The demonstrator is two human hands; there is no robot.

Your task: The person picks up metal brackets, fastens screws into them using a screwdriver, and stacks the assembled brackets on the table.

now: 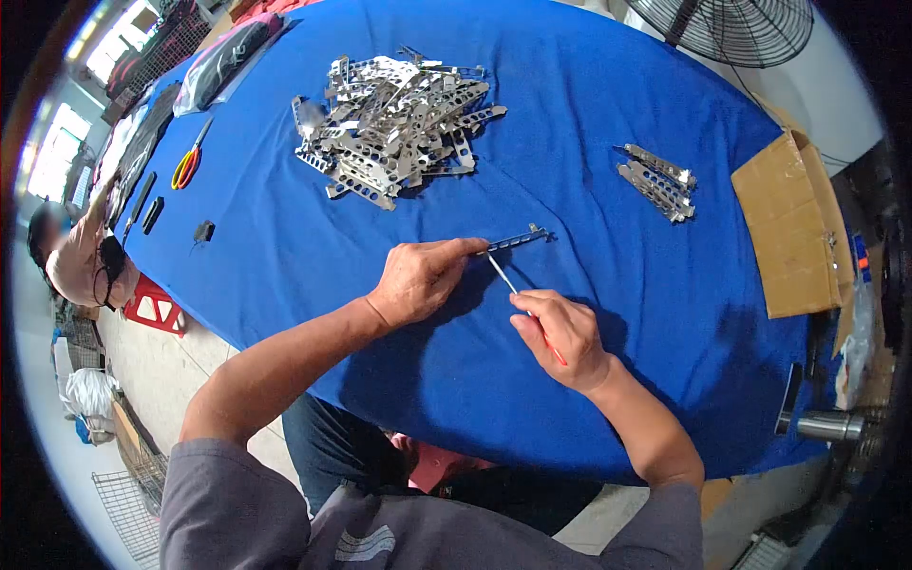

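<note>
My left hand [418,277] is closed on one end of a narrow perforated metal strip [521,239], which points away to the right just above the blue cloth [399,366]. In my right hand [562,337] is a slim tool with a thin pale shaft [503,274] and a red handle, gripped between curled fingers and thumb. Its tip meets the strip close to my left fingertips. The tool's exact kind cannot be made out. Beyond my hands lies a heap of similar perforated metal strips [394,128].
Several strips [657,182] lie apart at right, near a cardboard box [788,233]. Scissors with red and yellow handles [188,166] and a small black object [203,231] lie at left. A fan [727,28] stands behind; another person [84,271] is at far left.
</note>
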